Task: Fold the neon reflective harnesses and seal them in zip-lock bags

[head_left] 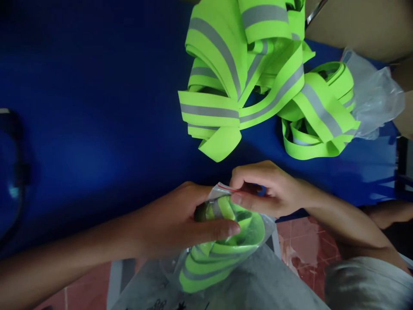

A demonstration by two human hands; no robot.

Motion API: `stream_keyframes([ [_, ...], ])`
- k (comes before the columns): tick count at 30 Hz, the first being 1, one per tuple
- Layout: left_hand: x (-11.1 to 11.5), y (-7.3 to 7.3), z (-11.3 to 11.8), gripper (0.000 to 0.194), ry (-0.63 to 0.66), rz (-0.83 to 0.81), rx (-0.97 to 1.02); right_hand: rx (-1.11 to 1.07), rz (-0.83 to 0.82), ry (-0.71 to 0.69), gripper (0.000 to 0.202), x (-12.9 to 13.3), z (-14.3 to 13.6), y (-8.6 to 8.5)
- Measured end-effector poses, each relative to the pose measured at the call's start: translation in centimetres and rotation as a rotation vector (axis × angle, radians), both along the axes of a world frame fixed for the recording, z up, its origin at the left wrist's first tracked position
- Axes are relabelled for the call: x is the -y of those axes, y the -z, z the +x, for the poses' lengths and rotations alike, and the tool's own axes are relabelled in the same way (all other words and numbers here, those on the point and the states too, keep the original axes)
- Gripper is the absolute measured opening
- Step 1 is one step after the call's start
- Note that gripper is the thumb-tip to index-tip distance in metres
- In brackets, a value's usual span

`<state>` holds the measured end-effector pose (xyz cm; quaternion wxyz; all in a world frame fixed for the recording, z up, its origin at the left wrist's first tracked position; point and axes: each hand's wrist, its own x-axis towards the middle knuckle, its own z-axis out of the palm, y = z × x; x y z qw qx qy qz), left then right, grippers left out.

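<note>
A clear plastic bag (222, 186) with a red line along its mouth holds folded neon-yellow reflective strips (206, 267), low in the middle of the head view. My left hand (193, 219) is wrapped round the bag's left side, its thumb lying across the front. At the bag's mouth, my right hand (271, 189) pinches the edge by the red line between thumb and forefinger. The filled bag is above my lap, at the near edge of the blue table.
On the blue table (80, 107) lie a large pile of neon strips (219, 56) and a smaller bundle (322, 112). Crumpled clear bags (374, 94) sit beside cardboard (361, 26) at the right. A dark cable (21, 172) runs along the left. Another person's arm (390, 213) shows at far right.
</note>
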<state>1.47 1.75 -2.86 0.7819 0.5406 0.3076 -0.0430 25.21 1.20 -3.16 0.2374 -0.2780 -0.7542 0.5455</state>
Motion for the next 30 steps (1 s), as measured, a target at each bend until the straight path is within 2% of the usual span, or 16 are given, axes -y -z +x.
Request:
stream_keyframes([
  [6,0.4,0.0,0.4,0.028,0.045,0.127,0.061,0.047,-0.019,-0.026,0.030,0.1,-0.3,0.0],
  [12,0.1,-0.4,0.5,0.031,0.086,0.108,0.021,0.005,-0.013,-0.025,0.039,0.2,-0.2,0.3],
  [14,0.0,-0.5,0.5,0.031,0.091,0.102,0.027,-0.006,-0.032,-0.007,0.037,0.3,-0.2,0.3],
  [18,0.3,-0.4,0.5,0.038,0.082,0.125,0.054,-0.034,-0.103,0.030,0.021,0.9,-0.5,0.4],
  [22,0.1,-0.1,0.5,0.039,0.065,0.148,0.077,-0.044,-0.088,0.073,0.016,1.5,-0.2,0.7],
  [24,-0.2,-0.2,0.3,0.050,0.031,0.116,0.079,-0.062,-0.079,0.163,0.013,1.5,0.2,0.8],
  [27,-0.7,-0.5,-0.7,0.094,-0.069,0.099,0.116,-0.109,-0.074,0.430,0.015,1.4,1.1,0.7],
  [28,-0.8,-0.7,-1.2,0.102,-0.091,0.125,0.135,-0.134,-0.090,0.504,0.017,1.4,1.3,0.7],
  [30,-0.8,-1.2,-2.2,0.102,-0.127,0.206,0.169,-0.206,-0.155,0.588,0.023,1.1,1.8,0.6],
])
